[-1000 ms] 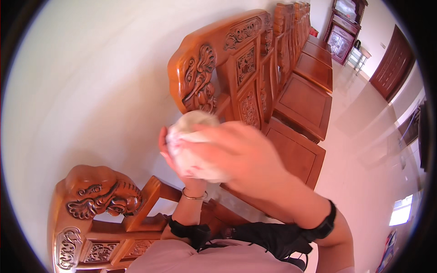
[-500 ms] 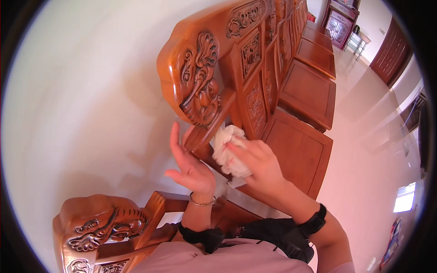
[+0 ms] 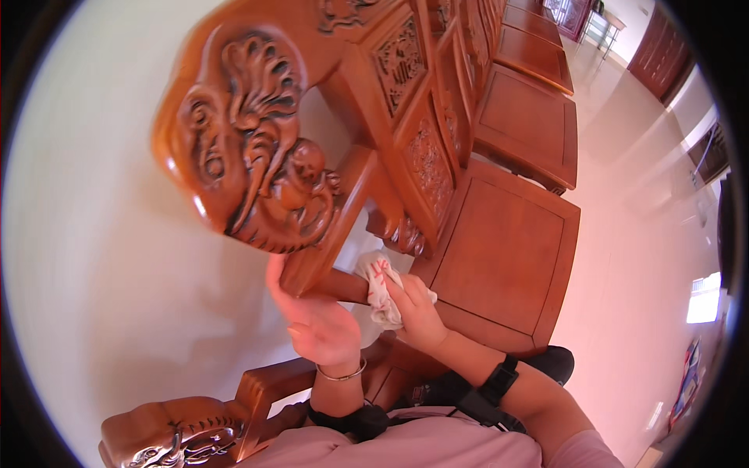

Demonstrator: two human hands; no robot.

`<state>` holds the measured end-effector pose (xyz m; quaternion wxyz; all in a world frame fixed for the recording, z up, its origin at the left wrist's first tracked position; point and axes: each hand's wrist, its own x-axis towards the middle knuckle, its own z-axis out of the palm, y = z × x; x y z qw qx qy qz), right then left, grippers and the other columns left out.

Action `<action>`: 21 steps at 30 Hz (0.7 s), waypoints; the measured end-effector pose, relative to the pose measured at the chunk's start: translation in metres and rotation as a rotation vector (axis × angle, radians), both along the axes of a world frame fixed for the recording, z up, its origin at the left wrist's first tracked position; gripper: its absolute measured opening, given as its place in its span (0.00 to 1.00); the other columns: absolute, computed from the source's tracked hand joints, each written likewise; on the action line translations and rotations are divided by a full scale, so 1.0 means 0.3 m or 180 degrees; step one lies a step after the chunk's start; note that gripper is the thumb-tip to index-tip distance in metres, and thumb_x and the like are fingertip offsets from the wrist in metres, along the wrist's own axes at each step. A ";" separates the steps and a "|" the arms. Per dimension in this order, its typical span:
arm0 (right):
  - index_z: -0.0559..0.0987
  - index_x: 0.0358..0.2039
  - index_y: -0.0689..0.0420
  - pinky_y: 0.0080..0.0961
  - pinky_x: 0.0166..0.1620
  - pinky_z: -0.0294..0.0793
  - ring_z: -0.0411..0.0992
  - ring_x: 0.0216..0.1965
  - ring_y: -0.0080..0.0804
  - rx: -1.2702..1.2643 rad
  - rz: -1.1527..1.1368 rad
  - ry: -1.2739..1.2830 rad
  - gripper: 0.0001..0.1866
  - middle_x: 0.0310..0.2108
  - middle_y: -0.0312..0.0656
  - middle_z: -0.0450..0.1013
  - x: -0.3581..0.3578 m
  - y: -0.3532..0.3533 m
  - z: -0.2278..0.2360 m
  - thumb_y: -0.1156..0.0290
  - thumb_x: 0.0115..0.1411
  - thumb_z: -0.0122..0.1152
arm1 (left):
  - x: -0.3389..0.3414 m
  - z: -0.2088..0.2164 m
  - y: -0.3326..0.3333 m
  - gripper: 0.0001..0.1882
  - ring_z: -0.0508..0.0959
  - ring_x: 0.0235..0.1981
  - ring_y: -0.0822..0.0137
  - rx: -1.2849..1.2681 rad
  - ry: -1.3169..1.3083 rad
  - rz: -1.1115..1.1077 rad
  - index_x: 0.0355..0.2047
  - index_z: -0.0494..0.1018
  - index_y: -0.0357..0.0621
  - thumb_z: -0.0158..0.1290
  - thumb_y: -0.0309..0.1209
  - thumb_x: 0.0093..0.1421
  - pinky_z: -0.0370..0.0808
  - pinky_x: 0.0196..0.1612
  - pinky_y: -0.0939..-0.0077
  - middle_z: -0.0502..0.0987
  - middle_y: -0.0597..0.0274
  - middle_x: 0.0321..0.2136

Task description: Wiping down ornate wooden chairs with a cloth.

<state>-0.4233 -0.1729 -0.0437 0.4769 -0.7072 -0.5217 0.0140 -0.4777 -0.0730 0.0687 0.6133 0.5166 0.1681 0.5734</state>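
My right hand is closed around a crumpled white cloth with red markings. The cloth lies against a wooden rail of the reddish-brown carved chair, beside its seat. To the left, my left hand has its palm turned up and its fingers stretched out. One finger reaches up along the rail's left end, just below the chair's carved back; the tips of the others are partly hidden. Nothing shows in the left palm.
More matching chair seats run in a row into the distance. Close by at lower left stands another carved chair end. A white wall is on the left, a glossy tiled floor on the right.
The view has come nearer to the carved chair back. My right hand has moved down with the cloth, onto the rail. My left hand is lower too, its fingers nearer the rail's end.
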 end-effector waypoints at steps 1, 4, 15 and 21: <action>0.60 0.58 0.60 0.40 0.51 0.63 0.62 0.49 0.51 -0.0335 0.0005 0.0097 0.43 0.49 0.52 0.63 -0.006 -0.023 -0.023 0.81 0.37 0.62 | -0.008 -0.011 0.006 0.43 0.63 0.56 0.55 0.0022 -0.0036 0.0142 0.58 0.53 0.31 0.39 0.58 0.56 0.55 0.60 0.63 0.62 0.47 0.54; 0.60 0.57 0.59 0.40 0.52 0.64 0.62 0.49 0.53 -0.1100 0.0120 0.0389 0.42 0.46 0.52 0.65 0.018 -0.108 -0.189 0.78 0.38 0.63 | -0.003 -0.030 0.018 0.35 0.66 0.53 0.57 0.0231 0.0036 0.0342 0.56 0.55 0.33 0.39 0.50 0.59 0.59 0.57 0.63 0.64 0.49 0.52; 0.67 0.54 0.50 0.40 0.47 0.69 0.68 0.44 0.52 0.0130 -0.0814 0.0833 0.36 0.43 0.51 0.68 0.244 -0.085 0.094 0.79 0.40 0.64 | 0.019 -0.015 0.003 0.19 0.70 0.42 0.60 0.0406 0.0801 0.1267 0.52 0.58 0.37 0.40 0.33 0.63 0.65 0.49 0.65 0.68 0.50 0.43; 0.65 0.56 0.49 0.40 0.56 0.61 0.56 0.54 0.52 0.0020 -0.0128 -0.0061 0.44 0.57 0.48 0.57 0.260 0.058 0.171 0.84 0.33 0.60 | 0.037 -0.025 -0.005 0.20 0.69 0.41 0.60 0.0513 0.1009 0.1363 0.52 0.58 0.36 0.39 0.36 0.64 0.64 0.48 0.65 0.69 0.50 0.41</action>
